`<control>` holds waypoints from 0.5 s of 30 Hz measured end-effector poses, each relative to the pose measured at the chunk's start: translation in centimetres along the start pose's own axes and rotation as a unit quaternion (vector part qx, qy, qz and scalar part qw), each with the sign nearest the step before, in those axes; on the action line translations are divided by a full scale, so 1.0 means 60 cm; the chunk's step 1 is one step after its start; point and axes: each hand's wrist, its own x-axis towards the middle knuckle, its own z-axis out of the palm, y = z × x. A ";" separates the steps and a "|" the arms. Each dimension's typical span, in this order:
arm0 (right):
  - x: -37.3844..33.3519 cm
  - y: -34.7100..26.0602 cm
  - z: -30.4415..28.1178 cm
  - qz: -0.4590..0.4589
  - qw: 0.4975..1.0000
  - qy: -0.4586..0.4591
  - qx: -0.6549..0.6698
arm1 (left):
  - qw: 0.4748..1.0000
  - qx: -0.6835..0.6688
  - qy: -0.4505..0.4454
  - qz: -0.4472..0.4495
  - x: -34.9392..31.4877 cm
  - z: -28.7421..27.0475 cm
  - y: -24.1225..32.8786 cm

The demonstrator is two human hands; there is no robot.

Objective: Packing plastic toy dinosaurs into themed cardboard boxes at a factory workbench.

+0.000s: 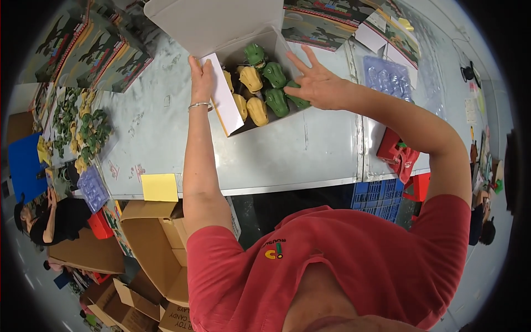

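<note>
A cardboard box (pixel 276 40) stands at the far side of the table with its white lid (pixel 215 22) raised. Inside sit several green dinosaur-head toys (pixel 275 102) and several yellow dinosaur-head toys (pixel 250 80), the green ones on the right. My left hand (pixel 202 80) grips the white side flap (pixel 224 97) at the box's left edge, fingers on the outside. Over the box's right edge, my right hand (pixel 321 87) has its fingers spread apart, close to the green toy at that side. Whether a fingertip touches that toy I cannot tell.
Printed cardboard sheets (pixel 83 50) lie at the far left, others behind the box. Green and yellow toys (pixel 94 130) are heaped at left. Clear plastic trays (pixel 384 77) and a red item (pixel 401 157) lie right. Open cartons (pixel 152 221) stand below; a co-worker (pixel 58 218) is at left.
</note>
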 end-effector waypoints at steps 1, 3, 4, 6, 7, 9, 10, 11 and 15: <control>-0.006 0.003 0.008 0.003 1.000 0.000 -0.003 | 1.000 0.009 0.006 0.022 0.000 0.006 0.004; 0.007 -0.005 -0.011 0.010 0.999 -0.051 0.011 | 0.999 0.019 0.019 0.045 0.001 0.005 0.004; 0.011 -0.011 -0.009 0.010 0.999 -0.049 0.007 | 0.999 0.021 0.024 0.026 -0.001 0.003 0.003; 0.017 -0.026 0.004 0.083 0.996 -0.013 0.019 | 0.999 0.021 0.031 0.009 -0.001 0.001 -0.005; 0.018 -0.030 0.009 0.081 0.997 -0.011 0.016 | 0.998 0.008 0.047 0.050 0.001 0.000 -0.008; 0.021 -0.035 0.010 0.088 0.996 -0.015 0.009 | 0.994 -0.005 0.066 0.090 -0.003 0.002 0.000; 0.019 -0.037 0.010 0.085 0.996 -0.013 0.007 | 0.970 0.110 0.186 0.115 -0.013 0.009 0.001; 0.015 -0.036 0.005 0.096 0.995 0.007 -0.002 | 0.919 0.220 0.299 0.137 -0.023 0.020 0.010; -0.005 -0.027 0.008 0.132 0.990 0.034 0.016 | 0.907 0.279 0.167 0.268 -0.065 0.055 0.070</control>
